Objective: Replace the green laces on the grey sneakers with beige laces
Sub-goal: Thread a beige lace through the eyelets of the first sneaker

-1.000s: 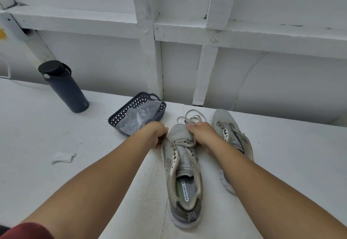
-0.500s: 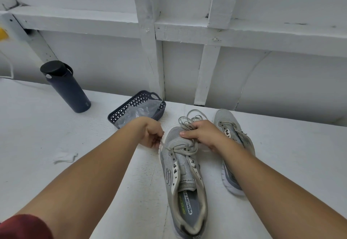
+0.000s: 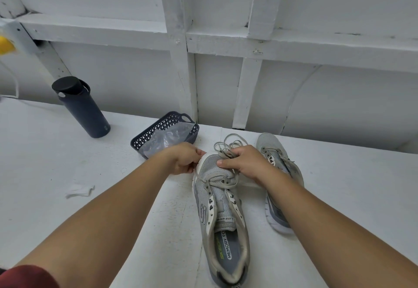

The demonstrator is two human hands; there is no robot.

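White table (image 3: 56, 156): two grey sneakers (image 3: 220, 208), dark bottle (image 3: 84, 109), mesh basket (image 3: 165, 136), paper scrap (image 3: 79, 191).

Two grey sneakers (image 3: 220, 208) lie side by side, nearer one carrying loose beige lace (image 3: 228, 146).

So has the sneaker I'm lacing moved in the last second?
Yes. The near sneaker has slid toward the person; its heel now reaches farther past the other sneaker, which lies still.

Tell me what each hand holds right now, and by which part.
The right hand grips the bunched loose loops of the beige lace over the toe of the near sneaker. The left hand pinches a strand of the lace at the toe's left edge.
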